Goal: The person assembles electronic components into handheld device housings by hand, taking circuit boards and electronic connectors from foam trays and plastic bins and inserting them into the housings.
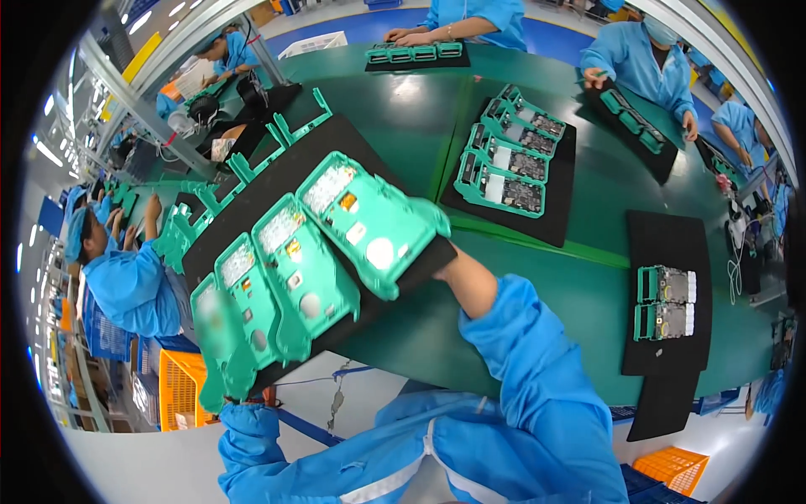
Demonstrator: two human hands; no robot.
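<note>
Tilted over the near side of the table is a black mat board (336,134) that I carry in both hands. Several green plastic housings (315,277) lie in a row on it, with silvery pads and small parts inside. Narrow green frame pieces (243,172) line its far edge. My right hand (453,267) grips the board's right corner; its fingers are mostly hidden beneath. At the lower left corner, my left hand (252,398) holds the board from below, nearly all covered by the leftmost housing and the sleeve.
Another black mat (558,202) bears several green housings with circuit boards. A black mat (667,244) at right holds two such units. Co-workers (651,67) sit across the green table (403,105) and at left. A metal post (155,118) and an orange crate (180,386) stand left.
</note>
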